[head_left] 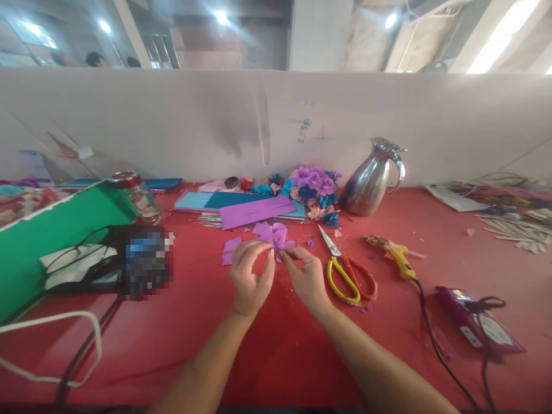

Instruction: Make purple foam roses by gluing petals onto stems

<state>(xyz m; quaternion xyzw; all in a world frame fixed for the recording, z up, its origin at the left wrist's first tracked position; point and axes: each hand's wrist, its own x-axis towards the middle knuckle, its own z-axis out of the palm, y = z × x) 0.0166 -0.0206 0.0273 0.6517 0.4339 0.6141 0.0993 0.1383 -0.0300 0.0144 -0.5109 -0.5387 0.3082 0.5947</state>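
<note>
"Quick, hands?"
"Both in. Left hand (pixel 252 279): thumb and fingertips pinching the purple paper flower (pixel 276 233) at its lower edge. Right hand (pixel 308 279): thumb and forefinger pinching the same edge, from 4 o'clock. Fingertips nearly meet; exact contact is blurred."
"Flower where?"
"Mid-view, just past the fingertips, petals toward 12, over the red surface (pixel 267 362). Clock's centred on it from here."
"Go."
"Loose purple paper piece (pixel 230 251) at 8, just beside the left hand. Purple paper strip (pixel 256 212) at 11, lying across blue sheets (pixel 224 200). Bunch of paper flowers (pixel 314 183) at 1: purple, blue, pink. Metal jug (pixel 366 184) at 2, upright."
"Right side?"
"Scissors (pixel 338 253) at 4, near the right hand, not touched; one yellow handle, one red. Yellow glue gun (pixel 400 260) at 3, lying flat, cord trailing toward 4. Purple case (pixel 478 322) farther out at 4."
"Left?"
"Red-lidded jar (pixel 140 198) between 9 and 10; green panel (pixel 86 215) at 9."
</note>
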